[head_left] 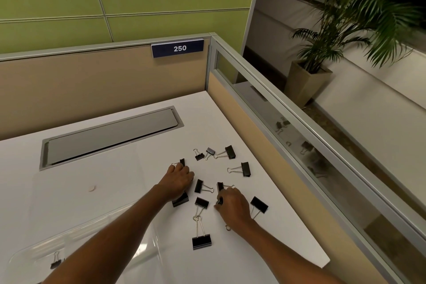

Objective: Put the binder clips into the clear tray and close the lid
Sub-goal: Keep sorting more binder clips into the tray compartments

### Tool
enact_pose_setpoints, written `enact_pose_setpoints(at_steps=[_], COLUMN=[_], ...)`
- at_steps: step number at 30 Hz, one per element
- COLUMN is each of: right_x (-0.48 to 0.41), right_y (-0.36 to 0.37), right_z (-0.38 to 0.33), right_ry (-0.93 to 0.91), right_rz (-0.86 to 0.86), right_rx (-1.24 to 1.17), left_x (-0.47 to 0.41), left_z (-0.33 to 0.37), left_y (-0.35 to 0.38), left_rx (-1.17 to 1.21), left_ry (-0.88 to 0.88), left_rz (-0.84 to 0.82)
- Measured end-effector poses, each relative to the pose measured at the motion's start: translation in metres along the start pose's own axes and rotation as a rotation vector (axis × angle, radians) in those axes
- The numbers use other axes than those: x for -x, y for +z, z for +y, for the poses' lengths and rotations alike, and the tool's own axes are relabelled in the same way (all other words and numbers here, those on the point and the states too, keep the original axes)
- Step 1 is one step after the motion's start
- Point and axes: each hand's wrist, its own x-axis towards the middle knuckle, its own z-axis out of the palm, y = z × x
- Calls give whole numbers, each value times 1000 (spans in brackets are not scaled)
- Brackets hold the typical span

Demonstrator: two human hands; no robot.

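The left hand (pixel 178 181) lies knuckles-up on the white counter (pixel 230 122), its fingers (pixel 178 168) curled narrowly down onto a black binder clip (pixel 182 162) at their tips; whether the clip is actually gripped cannot be told. A second clip (pixel 180 200) pokes out from under the heel of that hand. The right hand (pixel 232 207) is cupped, its fingers (pixel 227 191) pinched on the wire handle of another clip (pixel 220 187), with something dark showing beneath the thumb. Between the two hands lies a loose clip (pixel 198 186), and just below it one more (pixel 202 202) whose long handles meet those of the nearest clip (pixel 201 241). Right of the right hand sits a clip (pixel 259 204), and farther back on the counter are four more (pixel 245 169), (pixel 230 151), (pixel 210 151), (pixel 199 156). The clear tray (pixel 34 251) stands at the lower left beside the left forearm, well apart from both hands, with one small clip (pixel 56 263) already inside; its clear lid (pixel 69 187) appears to lie open and flat behind it. A grey cable hatch (pixel 110 136) is set into the counter beyond. On the beige partition a dark blue sign (pixel 177 48) reads "250". A potted palm (pixel 309 83) stands outside the cubicle.
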Motion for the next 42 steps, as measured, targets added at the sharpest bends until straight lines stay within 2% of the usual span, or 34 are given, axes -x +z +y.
enact_pose_setpoints(at_steps=[6, 11, 14, 21, 28, 42], right_x=[1, -4, -9, -11, -1, 30], right_y=[-7, -12, -16, -16, -3, 36], right_z=[1, -6, -17, -49, -87, -173], right_ry=[84, 195, 256, 180, 61, -141], right_rz=[28, 37, 28, -1, -61, -190], right_rx=[-146, -359, -501, -581, -556, -526], left_x=[-1, 1, 4, 31, 84, 209], left_z=[3, 3, 2, -1, -5, -30], left_y=[-2, -9, -17, -39, -61, -59], left_rx=[-1, 213, 335, 644, 910, 766], left_ry=[-56, -247, -335, -517, -752, -960], left_rz=[7, 1, 60, 240, 206, 199])
